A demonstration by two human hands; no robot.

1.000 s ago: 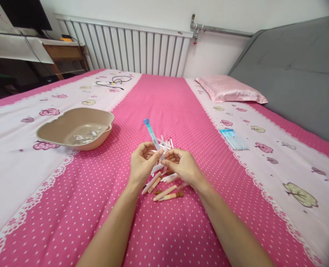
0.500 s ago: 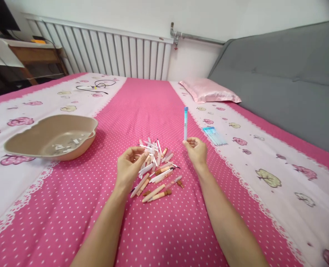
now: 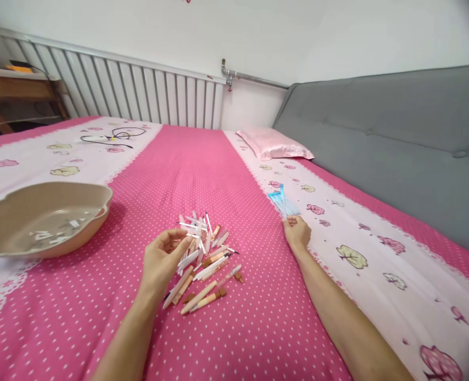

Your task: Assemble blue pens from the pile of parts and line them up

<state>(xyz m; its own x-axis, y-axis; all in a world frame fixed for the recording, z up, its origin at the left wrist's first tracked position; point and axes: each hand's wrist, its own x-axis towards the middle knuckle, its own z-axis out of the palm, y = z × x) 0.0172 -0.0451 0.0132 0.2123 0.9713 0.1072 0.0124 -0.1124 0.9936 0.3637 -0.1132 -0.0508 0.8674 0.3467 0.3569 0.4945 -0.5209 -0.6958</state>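
My right hand [image 3: 296,232] reaches out to the right, its fingers pinched on the near end of a blue pen [image 3: 281,193]. That pen rests on a small row of blue pens [image 3: 285,205] lying on the bedsheet's pale strip. My left hand [image 3: 161,259] hovers at the left side of a loose pile of white and tan pen parts [image 3: 203,254] on the pink dotted sheet [image 3: 202,174]. Its fingers are curled, thumb against fingertips, around something too small to make out.
A beige heart-shaped bowl [image 3: 52,197] with small white bits inside sits at the left. A pink pillow [image 3: 274,144] lies at the far end by the grey headboard [image 3: 385,143]. A dark cable [image 3: 111,135] lies far left near the radiator [image 3: 123,92].
My right hand took the blue pen from between both hands, carried it upright to the right, and lowered it onto the row of blue pens. My left hand stayed by the pile. The view turned right.
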